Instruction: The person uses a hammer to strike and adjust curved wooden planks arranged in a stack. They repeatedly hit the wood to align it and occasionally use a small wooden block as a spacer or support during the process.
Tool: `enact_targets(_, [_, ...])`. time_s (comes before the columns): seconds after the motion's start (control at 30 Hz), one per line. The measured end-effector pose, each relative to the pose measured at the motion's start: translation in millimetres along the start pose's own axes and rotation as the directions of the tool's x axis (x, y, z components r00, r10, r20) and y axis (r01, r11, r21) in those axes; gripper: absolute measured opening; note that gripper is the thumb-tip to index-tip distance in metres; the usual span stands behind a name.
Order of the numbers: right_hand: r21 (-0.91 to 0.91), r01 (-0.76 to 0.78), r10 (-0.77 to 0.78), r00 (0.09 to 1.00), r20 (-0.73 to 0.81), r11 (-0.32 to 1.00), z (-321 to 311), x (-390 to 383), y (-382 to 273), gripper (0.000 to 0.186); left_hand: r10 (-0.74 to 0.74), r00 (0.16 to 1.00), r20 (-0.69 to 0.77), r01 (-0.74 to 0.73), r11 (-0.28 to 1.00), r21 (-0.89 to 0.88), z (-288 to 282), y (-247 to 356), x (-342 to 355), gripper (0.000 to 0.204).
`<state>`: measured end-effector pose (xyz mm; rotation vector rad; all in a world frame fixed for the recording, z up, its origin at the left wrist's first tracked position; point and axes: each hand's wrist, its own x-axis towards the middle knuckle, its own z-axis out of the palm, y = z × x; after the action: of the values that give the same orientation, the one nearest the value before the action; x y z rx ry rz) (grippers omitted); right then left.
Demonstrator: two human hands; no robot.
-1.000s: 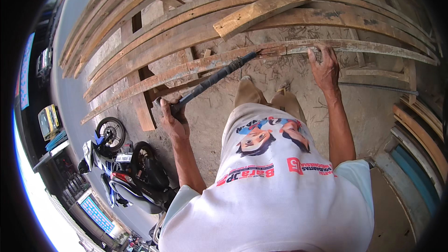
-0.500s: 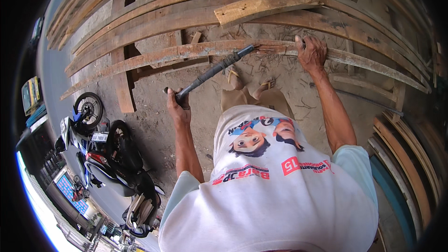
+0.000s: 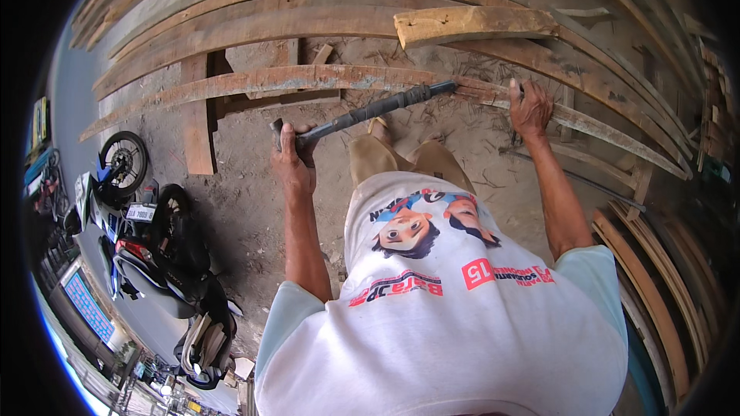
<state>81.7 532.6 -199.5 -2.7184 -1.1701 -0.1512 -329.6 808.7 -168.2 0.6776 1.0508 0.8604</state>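
Observation:
My left hand (image 3: 295,158) is closed around one end of a hammer (image 3: 362,114), close to its small metal head. The handle is dark, with black wrapping along its grip, and slants up to the right. Its far end meets a long, narrow, weathered plank (image 3: 301,77) at a reddish, rough-looking patch; whether they touch I cannot tell. Farther right, my right hand (image 3: 532,110) grips the same plank, fingers curled over its far edge. Just beyond lies a short, thick wooden piece (image 3: 474,25), resting across longer boards.
Long boards (image 3: 254,29) stretch across the far side, with a crosspiece (image 3: 198,115) under them. Two parked motorcycles (image 3: 154,262) stand at left. More planks (image 3: 644,293) are stacked at right, near a thin metal rod (image 3: 593,186). Debris litters the dirt ground (image 3: 247,208).
The hammer lies at a flatter angle, its far end farther right along the plank. My right hand keeps its grip. The whole view has shifted slightly.

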Motion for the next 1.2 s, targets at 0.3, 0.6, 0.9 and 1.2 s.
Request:
enact_targets(0.3, [0.015,0.018,-0.017,1.000,-0.024,1.000,16,0,9,0.048,0.197,0.798,0.570,-0.093,0.974,-0.207,90,67,-51,0.025])
enact_targets(0.6, [0.054,0.018,-0.020,0.999,0.048,0.998,-21,-20,32,0.048,0.207,0.728,0.654,-0.142,0.978,-0.152,166,89,-112,0.036])
enact_targets(0.9, [0.123,0.071,-0.078,0.996,0.051,0.990,-41,3,49,0.047,0.202,0.737,0.645,0.039,0.940,-0.339,171,80,-76,0.025])
enact_targets(1.2, [0.117,0.297,-0.283,0.951,-0.120,0.948,-54,14,67,0.079,0.150,0.637,0.756,-0.224,0.975,-0.004,271,100,-125,0.030])
